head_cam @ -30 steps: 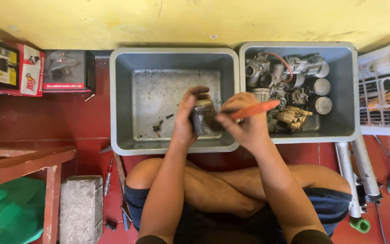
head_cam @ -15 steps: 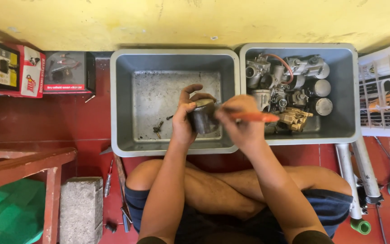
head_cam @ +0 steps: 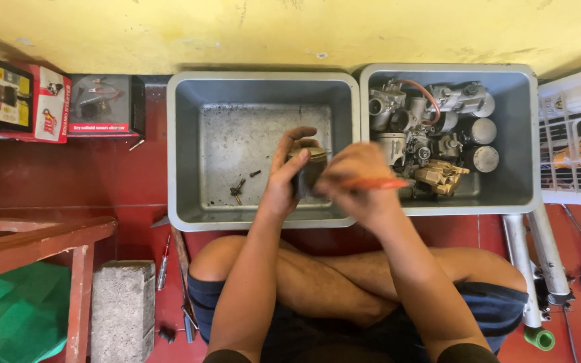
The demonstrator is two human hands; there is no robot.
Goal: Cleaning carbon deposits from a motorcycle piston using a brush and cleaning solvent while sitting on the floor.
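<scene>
Left hand (head_cam: 284, 178) is wrapped tight around a small metal cylinder (head_cam: 307, 168), holding it over the near edge of the grey tub (head_cam: 189, 148); right hand (head_cam: 354, 181) grips an orange tool (head_cam: 371, 183) against it. A slip could drop the part among the loose screws (head_cam: 239, 189) below. Red boxes (head_cam: 18, 97) and a dark package (head_cam: 105, 104) sit far left by the yellow wall (head_cam: 237, 27).

Left hand (head_cam: 284, 178) grips a metal cylinder (head_cam: 308, 168) over the grey tub (head_cam: 189, 148); right hand (head_cam: 354, 181) holds an orange tool (head_cam: 378, 183).
</scene>
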